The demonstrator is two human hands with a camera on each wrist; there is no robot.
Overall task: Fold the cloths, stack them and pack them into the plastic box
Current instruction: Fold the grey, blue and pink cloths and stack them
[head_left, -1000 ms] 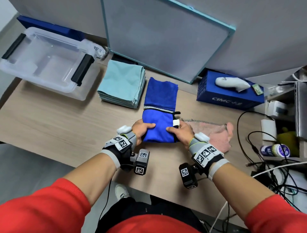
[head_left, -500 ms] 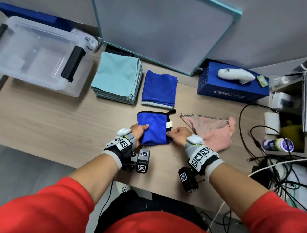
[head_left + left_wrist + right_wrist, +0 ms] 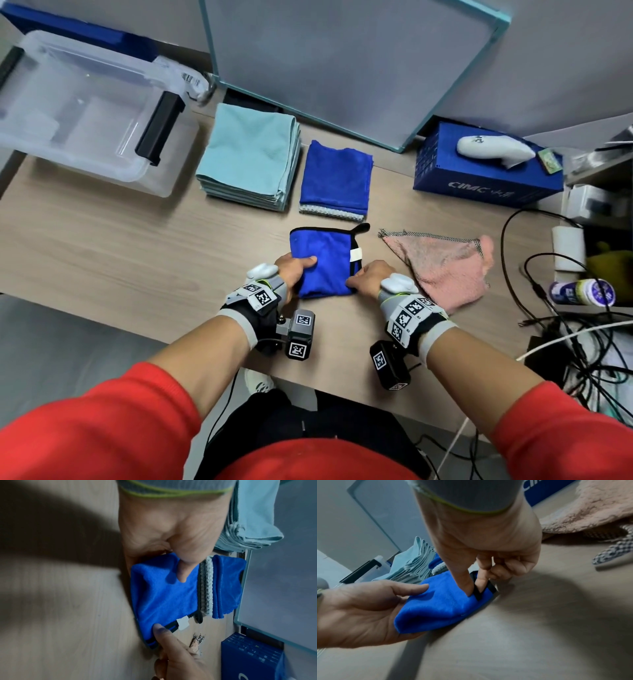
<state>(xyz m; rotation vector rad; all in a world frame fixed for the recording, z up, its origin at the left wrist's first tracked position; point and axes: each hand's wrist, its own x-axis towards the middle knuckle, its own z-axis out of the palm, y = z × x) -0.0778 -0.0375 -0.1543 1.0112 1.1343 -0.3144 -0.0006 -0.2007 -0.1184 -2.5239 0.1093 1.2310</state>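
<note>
Currently, status by item:

Landmark: the blue cloth (image 3: 325, 260) with black edging, folded small, lies on the worktop (image 3: 102, 246) at the near middle.

Left hand: the left hand (image 3: 294, 270) pinches the near left corner of the blue cloth, thumb on top, fingers underneath it in the right wrist view.

Right hand: the right hand (image 3: 368, 278) pinches the near right corner of the blue cloth at the black edging, thumb and forefinger pressed together on the fabric, the remaining fingers curled.

Other cloths: a folded blue cloth (image 3: 336, 181) with a grey band lies just beyond the landmark; a stack of pale teal cloths (image 3: 248, 161) sits beyond and to its left; a pink cloth (image 3: 442, 263), not yet folded, lies just to its right.

Plastic box: the clear plastic box (image 3: 85, 106) stands well to the far left of the landmark, with no cloths showing inside it.

Handling: judged light, soft and limp; the plush pile looks grippy rather than slippery, with no risk of breakage. The folded layers probably spring open or slide apart if lifted by one corner.

Where to hold: take both near corners, or slide flat fingers under the folded edge with the thumb clamping all layers from above. The bound black edge is probably the firmest part.

Stage: folding looks partly done; packing has not begun.
</note>
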